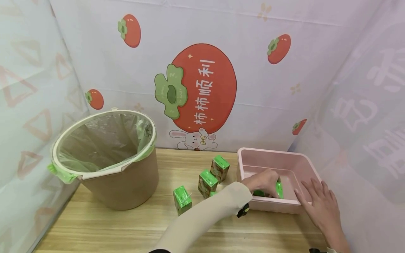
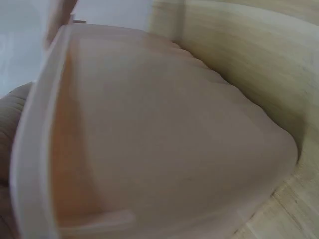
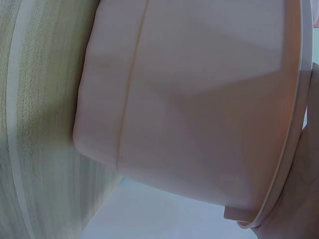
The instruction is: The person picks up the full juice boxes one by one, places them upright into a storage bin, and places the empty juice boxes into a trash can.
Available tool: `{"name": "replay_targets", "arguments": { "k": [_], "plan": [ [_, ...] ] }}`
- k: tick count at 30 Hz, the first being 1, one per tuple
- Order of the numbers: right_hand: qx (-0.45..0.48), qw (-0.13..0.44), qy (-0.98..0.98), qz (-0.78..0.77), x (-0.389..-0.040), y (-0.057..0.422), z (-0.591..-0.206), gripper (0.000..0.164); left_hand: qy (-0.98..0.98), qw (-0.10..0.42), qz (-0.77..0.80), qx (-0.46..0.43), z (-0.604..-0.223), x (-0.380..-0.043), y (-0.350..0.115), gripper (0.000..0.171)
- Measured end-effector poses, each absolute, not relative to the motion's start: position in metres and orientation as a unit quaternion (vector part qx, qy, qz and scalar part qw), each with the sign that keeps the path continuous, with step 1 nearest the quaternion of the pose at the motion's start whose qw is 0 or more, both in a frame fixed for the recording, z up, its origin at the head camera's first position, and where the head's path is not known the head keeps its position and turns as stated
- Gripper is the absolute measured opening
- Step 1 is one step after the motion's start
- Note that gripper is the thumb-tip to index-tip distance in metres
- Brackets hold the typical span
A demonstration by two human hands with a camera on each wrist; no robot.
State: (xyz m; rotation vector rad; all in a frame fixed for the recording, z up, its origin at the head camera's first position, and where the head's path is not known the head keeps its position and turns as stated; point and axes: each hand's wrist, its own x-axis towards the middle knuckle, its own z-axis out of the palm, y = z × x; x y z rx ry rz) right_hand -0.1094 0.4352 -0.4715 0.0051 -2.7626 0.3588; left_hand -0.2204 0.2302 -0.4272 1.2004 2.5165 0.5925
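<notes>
Head view records the left hand [image 1: 265, 183], at the end of a cream sleeve [image 1: 205, 214], lowered inside a pink rectangular plastic tub [image 1: 278, 158] near its front left corner. The fingers are curled round a small box-shaped carton with a bright green face [image 1: 280, 190]; green shows on either side of the hand, and whether it belongs to one carton or two cannot be determined. The right hand [image 1: 321, 205] lies at the front right corner of the tub, thumb parted from the fingers, which are extended over the rim. Left of the tub, on a light wood-grain table [image 1: 126, 230], stand three upright brown cartons with green tops: one at the rear [image 1: 220, 169], one just in front of it [image 1: 207, 183], and one nearer the front [image 1: 182, 200] with a thin clear straw on it. A further green patch [image 1: 213, 194] is mostly hidden by the sleeve. At far left stands a round taupe bin [image 1: 133, 189] with a cream rim and a translucent green plastic liner [image 1: 64, 176] folded over the edge. Behind hangs a white cloth backdrop [image 1: 253, 116] printed with red fruit and a rabbit. Both wrist views are filled mainly by the outer walls of the tub; each catches only a partial, dim portion of a hand beside the rim, so finger detail cannot be read there.
</notes>
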Motion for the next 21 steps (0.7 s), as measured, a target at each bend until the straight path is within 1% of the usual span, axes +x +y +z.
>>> {"name": "replay_targets", "arguments": {
  "k": [2, 3, 10, 16, 19, 20, 21],
  "plan": [
    [0.001, 0.177, -0.976, 0.125, -0.1089, 0.4345, -0.4709, 0.056, 0.878, 0.144, 0.190, 0.416, -0.4294, -0.2192, 0.2297, 0.023],
    [0.000, 0.177, -0.976, 0.125, -0.1086, 0.4341, -0.4704, 0.057, 0.880, 0.138, 0.181, 0.418, -0.4301, -0.2186, 0.2294, 0.021],
    [0.001, 0.181, -0.975, 0.128, -0.1081, 0.4338, -0.4699, 0.056, 0.891, 0.117, 0.150, 0.412, -0.4318, -0.2181, 0.2294, 0.029],
    [0.005, 0.185, -0.974, 0.128, -0.1085, 0.4350, -0.4691, 0.055, 0.895, 0.154, 0.157, 0.389, -0.4302, -0.2199, 0.2288, 0.029],
    [0.005, 0.182, -0.975, 0.128, -0.1084, 0.4352, -0.4695, 0.055, 0.891, 0.165, 0.151, 0.395, -0.4296, -0.2208, 0.2271, 0.023],
    [0.006, 0.179, -0.975, 0.128, -0.1083, 0.4352, -0.4697, 0.056, 0.889, 0.166, 0.149, 0.400, -0.4294, -0.2213, 0.2262, 0.023],
    [0.006, 0.178, -0.976, 0.129, -0.1083, 0.4354, -0.4699, 0.056, 0.886, 0.165, 0.147, 0.407, -0.4291, -0.2221, 0.2248, 0.026]
  ]
}}
